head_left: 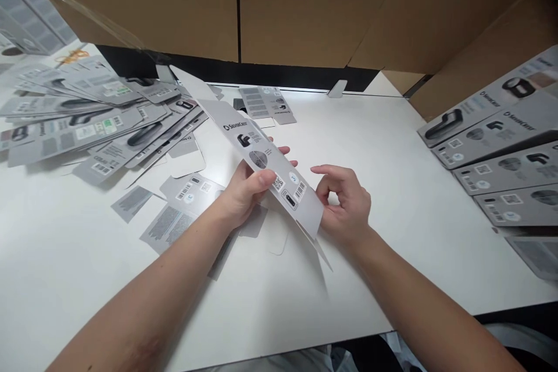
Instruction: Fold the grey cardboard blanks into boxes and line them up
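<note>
Over white table [414,186], left hand [244,189] pinches carton [265,163]; right hand [346,203] beside.

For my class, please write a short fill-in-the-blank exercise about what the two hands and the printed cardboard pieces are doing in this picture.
1. The left hand grips a flat grey carton blank with its ____ on the printed face.
2. The right hand is at the blank's lower ____ end.
3. A loose pile of flat blanks lies to the ____ on the white table.
4. Folded boxes sit in a row on the ____.

Missing words: thumb; right; left; right
</note>
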A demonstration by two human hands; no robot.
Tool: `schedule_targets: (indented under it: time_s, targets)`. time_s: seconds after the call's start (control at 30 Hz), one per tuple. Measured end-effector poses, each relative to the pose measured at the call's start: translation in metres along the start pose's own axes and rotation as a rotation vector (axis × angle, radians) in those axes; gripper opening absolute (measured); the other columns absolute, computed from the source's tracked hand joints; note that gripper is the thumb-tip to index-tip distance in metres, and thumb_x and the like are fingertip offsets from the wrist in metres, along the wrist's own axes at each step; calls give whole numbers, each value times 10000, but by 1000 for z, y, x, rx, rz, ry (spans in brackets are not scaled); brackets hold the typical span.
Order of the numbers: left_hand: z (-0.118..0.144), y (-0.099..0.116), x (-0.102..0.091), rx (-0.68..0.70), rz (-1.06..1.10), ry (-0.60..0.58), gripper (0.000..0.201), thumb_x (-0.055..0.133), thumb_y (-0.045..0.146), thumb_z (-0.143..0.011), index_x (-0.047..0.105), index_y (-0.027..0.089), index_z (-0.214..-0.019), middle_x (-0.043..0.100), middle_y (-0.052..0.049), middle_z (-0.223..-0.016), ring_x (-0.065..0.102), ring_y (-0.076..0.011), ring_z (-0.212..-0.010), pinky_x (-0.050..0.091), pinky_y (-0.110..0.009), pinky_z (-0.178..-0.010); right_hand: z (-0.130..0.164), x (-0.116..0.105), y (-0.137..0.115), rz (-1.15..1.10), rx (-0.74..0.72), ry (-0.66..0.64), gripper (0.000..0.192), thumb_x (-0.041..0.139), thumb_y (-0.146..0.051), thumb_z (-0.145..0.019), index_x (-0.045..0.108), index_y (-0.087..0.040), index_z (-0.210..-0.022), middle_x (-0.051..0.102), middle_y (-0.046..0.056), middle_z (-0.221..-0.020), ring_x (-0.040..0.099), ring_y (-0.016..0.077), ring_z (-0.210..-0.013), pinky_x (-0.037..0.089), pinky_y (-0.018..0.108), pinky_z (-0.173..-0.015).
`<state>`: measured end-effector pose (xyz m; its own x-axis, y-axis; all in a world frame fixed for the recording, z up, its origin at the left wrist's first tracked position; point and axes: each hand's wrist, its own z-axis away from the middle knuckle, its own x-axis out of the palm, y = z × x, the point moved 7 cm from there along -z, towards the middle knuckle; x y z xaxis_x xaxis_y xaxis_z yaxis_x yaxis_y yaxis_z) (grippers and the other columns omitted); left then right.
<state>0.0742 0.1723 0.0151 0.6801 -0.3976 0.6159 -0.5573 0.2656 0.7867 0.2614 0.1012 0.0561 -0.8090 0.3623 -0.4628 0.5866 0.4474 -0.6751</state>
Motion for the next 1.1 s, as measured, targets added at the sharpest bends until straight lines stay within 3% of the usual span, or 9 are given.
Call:
schedule_targets:
  time_s: [0.4,0.63,0.73,0.9,1.1]
  targets:
    - [-2,5,-1,62,-64,32,1047,1121,782,-662,701,320,-1503,720,-160,-1635,695,-581,-1540,581,-758,-1237,-1,6,6,-38,77,-84,297,829,-372,-1049,718,-365,-1325,592,-107,-650,556,173,-529,476,345,-565]
    - [-2,8,-3,76,-74,72,1043,1122,779,-639,736,319,-1492,747,-120,-1645,589,-582,-1674,510,-730,-1366,-1,8,16,38,94,-157,289,778,-502,-1126,737,-370,-1379,611,-76,-688,581,198,-568,524,372,-612]
    - [-4,8,-6,85,-95,74,947,1081,779,-693,759,292,-1440,762,-95,-1625,529,-566,-1730,519,-667,-1378,-3,7,20,51,92,-118,335,738,-624,-1168,748,-361,-1374,580,-58,-710,580,202,-592,543,381,-652]
    - [-5,6,-10,77,-127,102,884,1007,772,-825,726,317,-1528,748,-69,-1657,540,-542,-1734,516,-636,-1368,-7,7,29,5,113,-91,468,601,-776,-1202,735,-351,-1345,455,-64,-694,502,187,-577,512,370,-658]
    - [-2,7,-3,103,-156,63,975,1102,803,-643,776,311,-1419,748,-96,-1683,556,-539,-1717,492,-643,-1383,-6,9,31,-28,132,-118,577,581,-866,-1170,739,-343,-1356,619,-17,-811,650,204,-698,559,368,-692]
